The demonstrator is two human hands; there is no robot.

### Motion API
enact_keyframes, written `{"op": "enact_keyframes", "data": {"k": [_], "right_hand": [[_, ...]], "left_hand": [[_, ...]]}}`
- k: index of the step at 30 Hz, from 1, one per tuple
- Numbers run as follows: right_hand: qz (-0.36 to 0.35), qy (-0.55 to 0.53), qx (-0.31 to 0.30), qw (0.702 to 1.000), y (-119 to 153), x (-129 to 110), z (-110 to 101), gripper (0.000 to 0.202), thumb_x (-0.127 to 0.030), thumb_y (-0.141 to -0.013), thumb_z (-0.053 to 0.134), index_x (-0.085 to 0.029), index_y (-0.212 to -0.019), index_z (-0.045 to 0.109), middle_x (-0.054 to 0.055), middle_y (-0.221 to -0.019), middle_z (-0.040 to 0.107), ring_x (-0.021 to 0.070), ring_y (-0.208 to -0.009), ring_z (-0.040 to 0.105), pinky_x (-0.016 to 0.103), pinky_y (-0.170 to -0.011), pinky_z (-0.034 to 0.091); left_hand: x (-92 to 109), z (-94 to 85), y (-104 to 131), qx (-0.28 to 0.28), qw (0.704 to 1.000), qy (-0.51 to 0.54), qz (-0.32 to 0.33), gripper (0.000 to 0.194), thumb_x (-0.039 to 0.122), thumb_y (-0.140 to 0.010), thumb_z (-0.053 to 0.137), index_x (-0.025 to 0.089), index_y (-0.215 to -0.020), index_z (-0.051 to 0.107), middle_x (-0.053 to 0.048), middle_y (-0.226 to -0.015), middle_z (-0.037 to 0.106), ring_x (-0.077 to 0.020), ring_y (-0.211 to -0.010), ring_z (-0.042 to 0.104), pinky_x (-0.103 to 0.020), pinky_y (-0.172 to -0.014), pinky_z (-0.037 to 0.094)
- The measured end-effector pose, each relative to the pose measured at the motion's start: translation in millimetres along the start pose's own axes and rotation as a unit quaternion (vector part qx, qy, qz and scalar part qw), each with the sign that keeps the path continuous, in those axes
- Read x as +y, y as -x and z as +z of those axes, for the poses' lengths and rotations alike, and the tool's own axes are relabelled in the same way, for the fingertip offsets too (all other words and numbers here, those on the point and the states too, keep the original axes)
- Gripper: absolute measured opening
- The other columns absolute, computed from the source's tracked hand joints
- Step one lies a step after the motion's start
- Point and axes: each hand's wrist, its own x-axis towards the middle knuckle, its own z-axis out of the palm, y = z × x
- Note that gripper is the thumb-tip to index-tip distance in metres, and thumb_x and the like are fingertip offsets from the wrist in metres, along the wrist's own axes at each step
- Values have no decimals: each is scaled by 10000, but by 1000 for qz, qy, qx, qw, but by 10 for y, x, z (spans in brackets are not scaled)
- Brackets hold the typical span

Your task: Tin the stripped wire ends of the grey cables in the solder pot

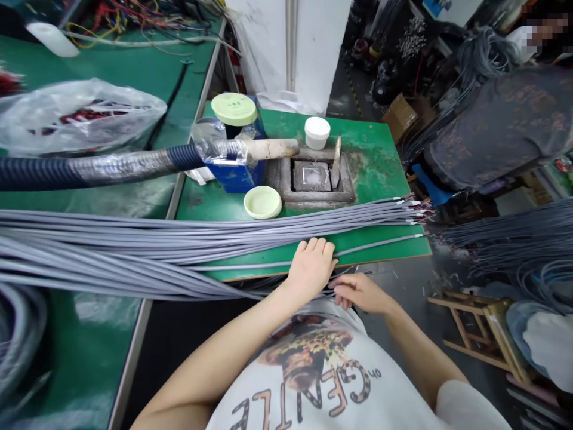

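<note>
My left hand is closed over a single grey cable at the near edge of the green table. That cable lies apart from the thick bundle of grey cables stretched across the tabletop. Short coloured wires stick out of the bundle's right-hand ends, just past white bands. Below the table edge, my right hand has its fingers curled close to my left wrist. More cables run under my left forearm towards it, but what its fingers grip is hidden.
Behind the bundle stand a solder pot with a scraper, a white tub, a pale green lid and a blue box. A ribbed hose crosses from the left. A wooden stool and another person are at right.
</note>
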Motion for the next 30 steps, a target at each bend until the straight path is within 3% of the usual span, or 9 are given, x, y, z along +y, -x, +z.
{"op": "enact_keyframes", "data": {"k": [3, 6, 9, 11, 15, 18, 21, 24, 30], "right_hand": [[-14, -141, 66, 988, 1, 87, -94, 452, -520, -874, 491, -129, -1062, 620, 78, -743, 712, 139, -509, 628, 253, -483, 479], [-89, -229, 257, 935, 70, 54, -263, 448, -533, -880, 489, -134, -1039, 617, 83, -768, 714, 150, -545, 644, 271, -503, 497], [-185, -219, 434, 854, 169, -114, -399, 333, -450, -918, 474, -167, -1022, 615, 45, -742, 699, 130, -543, 612, 249, -493, 467], [-226, -147, 467, 842, 219, -266, -421, 277, -398, -938, 458, -183, -985, 626, 12, -666, 665, 117, -521, 578, 236, -489, 441], [-232, 119, 299, 918, 185, -520, -290, 213, -314, -932, 489, -187, -892, 655, -11, -597, 624, 111, -533, 569, 229, -552, 431], [-270, 255, 170, 913, 55, -599, -130, 215, -288, -932, 486, -182, -842, 650, 6, -644, 636, 114, -600, 589, 225, -602, 418], [-278, 296, 120, 906, -59, -610, -12, 265, -298, -950, 446, -178, -823, 644, 21, -658, 632, 116, -606, 572, 223, -596, 400], [-274, 306, 92, 907, -102, -612, 27, 290, -315, -952, 438, -177, -807, 648, 25, -643, 620, 122, -604, 561, 229, -601, 398], [-251, 219, 88, 939, -141, -690, 76, 252, -338, -930, 471, -178, -1004, 651, -20, -579, 598, 110, -523, 538, 225, -562, 414]], "left_hand": [[-39, -9, 91, -31, 992, 119, 22, 177, 267, -930, 447, 172, -939, 596, -72, -876, 583, -225, -861, 521, -358, -749, 387], [-80, -97, 205, -66, 962, 263, 35, 163, 257, -934, 446, 184, -947, 591, -42, -847, 573, -176, -826, 530, -303, -748, 408], [-102, -184, 267, -114, 937, 326, 52, 121, 238, -908, 492, 185, -904, 601, -25, -810, 569, -155, -781, 529, -278, -712, 403], [-111, -221, 266, -134, 922, 360, 55, 121, 241, -897, 516, 184, -893, 622, -22, -804, 577, -147, -762, 532, -271, -695, 399], [-150, -278, 222, -48, 860, 506, -50, 189, 325, -878, 568, 181, -952, 666, -15, -776, 571, -120, -699, 520, -256, -664, 402], [-210, -312, 205, 53, 754, 638, -146, 264, 392, -820, 640, 167, -953, 677, -10, -746, 588, -106, -661, 513, -244, -635, 407], [-280, -311, 213, 117, 668, 707, -199, 261, 396, -742, 720, 156, -835, 678, 4, -686, 601, -80, -589, 486, -218, -573, 385], [-330, -282, 234, 140, 632, 729, -223, 249, 368, -705, 758, 145, -750, 657, 5, -683, 614, -62, -565, 474, -199, -549, 372], [-256, -266, 234, 108, 601, 763, -212, 283, 368, -699, 761, 131, -691, 607, 3, -643, 614, -67, -556, 524, -193, -549, 403]]}}
